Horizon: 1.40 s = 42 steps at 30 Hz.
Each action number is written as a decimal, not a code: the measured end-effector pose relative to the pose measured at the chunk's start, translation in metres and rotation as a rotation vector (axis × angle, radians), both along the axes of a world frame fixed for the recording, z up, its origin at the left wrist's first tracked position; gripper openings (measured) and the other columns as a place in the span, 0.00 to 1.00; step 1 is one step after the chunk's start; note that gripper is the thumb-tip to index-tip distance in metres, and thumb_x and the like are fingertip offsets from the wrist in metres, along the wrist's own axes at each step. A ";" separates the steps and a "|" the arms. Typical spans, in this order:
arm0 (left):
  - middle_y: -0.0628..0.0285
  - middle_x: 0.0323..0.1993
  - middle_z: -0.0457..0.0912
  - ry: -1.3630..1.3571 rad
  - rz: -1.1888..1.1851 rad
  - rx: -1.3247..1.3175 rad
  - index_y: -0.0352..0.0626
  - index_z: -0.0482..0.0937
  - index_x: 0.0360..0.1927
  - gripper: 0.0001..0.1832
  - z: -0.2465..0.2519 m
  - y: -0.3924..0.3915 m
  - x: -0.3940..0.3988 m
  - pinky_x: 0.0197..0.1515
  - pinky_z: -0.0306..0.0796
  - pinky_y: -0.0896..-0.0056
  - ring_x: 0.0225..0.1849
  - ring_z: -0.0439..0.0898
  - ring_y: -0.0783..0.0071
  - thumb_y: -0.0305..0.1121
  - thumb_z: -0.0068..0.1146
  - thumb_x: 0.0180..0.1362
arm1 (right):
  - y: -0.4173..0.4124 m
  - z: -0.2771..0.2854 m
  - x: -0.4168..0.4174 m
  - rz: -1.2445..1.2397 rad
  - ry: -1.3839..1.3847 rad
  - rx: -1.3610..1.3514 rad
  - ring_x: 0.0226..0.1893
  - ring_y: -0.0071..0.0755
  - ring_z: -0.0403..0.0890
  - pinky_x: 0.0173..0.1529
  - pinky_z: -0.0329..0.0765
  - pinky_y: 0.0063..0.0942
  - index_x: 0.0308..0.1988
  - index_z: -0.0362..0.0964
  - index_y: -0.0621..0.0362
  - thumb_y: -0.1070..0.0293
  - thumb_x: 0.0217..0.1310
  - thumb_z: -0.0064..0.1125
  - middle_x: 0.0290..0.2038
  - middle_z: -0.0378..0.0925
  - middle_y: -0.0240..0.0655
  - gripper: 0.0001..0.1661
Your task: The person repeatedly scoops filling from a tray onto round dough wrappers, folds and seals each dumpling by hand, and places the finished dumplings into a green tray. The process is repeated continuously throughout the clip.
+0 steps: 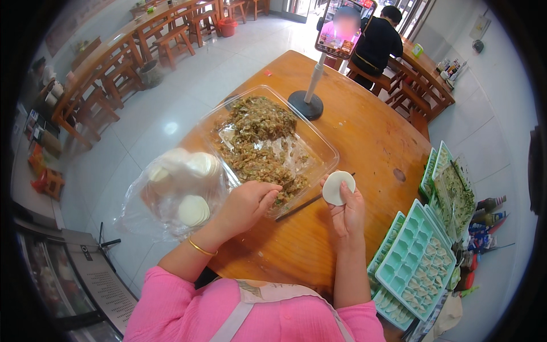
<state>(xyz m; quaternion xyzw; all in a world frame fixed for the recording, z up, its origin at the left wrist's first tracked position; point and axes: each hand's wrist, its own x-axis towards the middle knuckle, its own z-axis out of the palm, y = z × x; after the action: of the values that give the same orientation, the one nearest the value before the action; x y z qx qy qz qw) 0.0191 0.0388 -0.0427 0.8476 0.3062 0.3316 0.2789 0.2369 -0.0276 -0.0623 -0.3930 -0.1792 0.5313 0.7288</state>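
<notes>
My right hand holds a round white dough wrapper, thumb on its face and fingers behind. In my left hand is a thin utensil, its handle mostly hidden by my fingers and its tip in the minced filling. That filling lies in a clear plastic tray, heaped at the far end and smeared thin in the middle. A dark thin stick lies along the tray's near edge, partly hidden behind my right hand. Left of the tray, a clear plastic bag has stacks of wrappers in it.
At right, green compartment trays are stacked, the top one partly filled with dumplings. Behind them stands a clear container of green filling. A phone stands on a round-based stand. A person sits beyond.
</notes>
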 end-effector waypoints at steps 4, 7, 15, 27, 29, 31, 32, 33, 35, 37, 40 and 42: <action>0.60 0.26 0.78 -0.174 0.023 -0.564 0.38 0.76 0.40 0.13 -0.011 0.008 -0.003 0.32 0.70 0.75 0.26 0.76 0.74 0.37 0.45 0.60 | 0.000 0.000 0.000 -0.014 -0.002 -0.010 0.44 0.46 0.76 0.48 0.75 0.34 0.46 0.61 0.70 0.71 0.61 0.43 0.43 0.72 0.51 0.15; 0.62 0.25 0.77 -0.355 0.020 -0.783 0.37 0.75 0.41 0.15 -0.023 0.018 -0.006 0.31 0.69 0.78 0.25 0.74 0.79 0.38 0.43 0.62 | -0.001 -0.001 0.000 -0.021 -0.006 -0.003 0.44 0.44 0.76 0.46 0.76 0.33 0.46 0.61 0.68 0.71 0.61 0.43 0.43 0.72 0.49 0.15; 0.61 0.24 0.76 -0.594 0.042 -1.000 0.34 0.72 0.42 0.17 -0.010 0.028 -0.010 0.31 0.69 0.78 0.25 0.73 0.77 0.40 0.42 0.62 | 0.001 0.002 -0.001 -0.100 0.014 -0.020 0.44 0.42 0.75 0.44 0.77 0.31 0.48 0.62 0.66 0.68 0.61 0.42 0.44 0.72 0.46 0.17; 0.62 0.25 0.77 -0.413 -0.065 -0.378 0.38 0.76 0.39 0.10 0.029 -0.004 -0.009 0.31 0.69 0.77 0.26 0.74 0.73 0.32 0.50 0.57 | -0.002 -0.006 -0.019 0.098 0.365 0.063 0.53 0.48 0.68 0.56 0.67 0.41 0.51 0.59 0.65 0.57 0.66 0.32 0.50 0.67 0.46 0.24; 0.62 0.24 0.76 -0.121 -0.149 0.149 0.41 0.77 0.39 0.09 0.029 -0.013 -0.006 0.30 0.69 0.75 0.25 0.73 0.69 0.29 0.53 0.54 | -0.002 -0.004 -0.024 0.141 0.376 0.085 0.54 0.49 0.66 0.56 0.66 0.42 0.51 0.59 0.64 0.56 0.66 0.30 0.51 0.66 0.46 0.25; 0.63 0.23 0.75 -0.046 -0.155 0.243 0.44 0.77 0.39 0.13 0.031 -0.023 0.000 0.28 0.67 0.71 0.25 0.72 0.66 0.25 0.58 0.47 | -0.001 -0.004 -0.025 0.173 0.394 0.098 0.54 0.49 0.66 0.56 0.65 0.42 0.52 0.58 0.63 0.54 0.66 0.28 0.51 0.66 0.46 0.26; 0.64 0.23 0.75 -0.019 -0.166 0.266 0.44 0.77 0.39 0.14 0.033 -0.026 -0.001 0.28 0.67 0.71 0.25 0.72 0.67 0.25 0.58 0.46 | -0.001 -0.002 -0.025 0.188 0.404 0.103 0.54 0.49 0.65 0.56 0.65 0.42 0.52 0.58 0.63 0.54 0.66 0.28 0.52 0.66 0.46 0.26; 0.64 0.23 0.75 0.004 -0.186 0.301 0.44 0.77 0.39 0.15 0.033 -0.027 0.002 0.27 0.67 0.70 0.25 0.72 0.67 0.25 0.59 0.45 | 0.000 -0.002 -0.023 0.197 0.409 0.120 0.55 0.49 0.65 0.56 0.65 0.41 0.52 0.58 0.63 0.54 0.66 0.28 0.52 0.66 0.46 0.26; 0.64 0.24 0.76 -0.032 -0.146 0.256 0.45 0.78 0.39 0.15 0.041 -0.029 0.000 0.29 0.67 0.70 0.26 0.72 0.66 0.24 0.58 0.44 | -0.001 -0.003 -0.020 0.189 0.413 0.142 0.55 0.49 0.65 0.56 0.65 0.41 0.52 0.58 0.63 0.54 0.66 0.28 0.52 0.65 0.46 0.26; 0.64 0.24 0.76 -0.042 -0.132 0.240 0.45 0.78 0.39 0.16 0.045 -0.031 -0.001 0.30 0.66 0.69 0.27 0.73 0.66 0.24 0.58 0.43 | -0.001 -0.003 -0.021 0.190 0.431 0.143 0.55 0.49 0.64 0.56 0.65 0.41 0.52 0.58 0.63 0.53 0.66 0.28 0.52 0.65 0.46 0.26; 0.64 0.24 0.76 -0.028 -0.169 0.244 0.45 0.78 0.39 0.15 0.045 -0.030 0.000 0.29 0.66 0.69 0.26 0.73 0.66 0.24 0.58 0.44 | 0.000 0.000 -0.023 0.186 0.461 0.128 0.55 0.49 0.64 0.57 0.65 0.41 0.52 0.58 0.63 0.54 0.66 0.28 0.52 0.65 0.46 0.26; 0.63 0.24 0.76 -0.014 -0.199 0.218 0.45 0.78 0.39 0.14 0.040 -0.031 0.003 0.29 0.66 0.70 0.26 0.73 0.66 0.25 0.57 0.46 | -0.001 -0.001 -0.023 0.181 0.474 0.123 0.55 0.50 0.65 0.56 0.66 0.41 0.52 0.59 0.63 0.54 0.66 0.28 0.51 0.66 0.46 0.26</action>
<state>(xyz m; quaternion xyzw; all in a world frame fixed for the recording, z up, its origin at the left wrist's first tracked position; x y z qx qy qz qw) 0.0217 0.0076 -0.0028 0.8967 0.1811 0.3394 0.2189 0.2135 -0.0282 -0.0631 -0.1947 -0.0697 0.6597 0.7225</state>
